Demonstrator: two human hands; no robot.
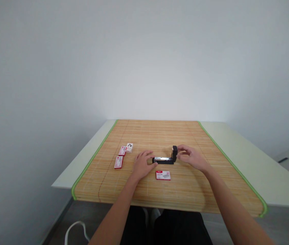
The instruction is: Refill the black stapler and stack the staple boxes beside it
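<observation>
A black stapler (pixel 163 160) lies on the bamboo mat, its top arm (pixel 174 154) swung up at the right end and its shiny metal magazine uncovered. My left hand (pixel 142 165) steadies the stapler's left end, with thumb and forefinger on either side of it. At the raised arm, the thumb and fingertips of my right hand (pixel 192 157) close on its right side. Just in front of the stapler lies a red and white staple box (pixel 163 175). Whether staples sit in the magazine is too small to tell.
Left of my left hand are two red and white boxes, a nearer one (pixel 118 162) and a farther one (pixel 122 150), which meets a small white box (pixel 129 147). The green-edged bamboo mat (pixel 160 132) covers the middle of a white table (pixel 246 156). A wall rises behind.
</observation>
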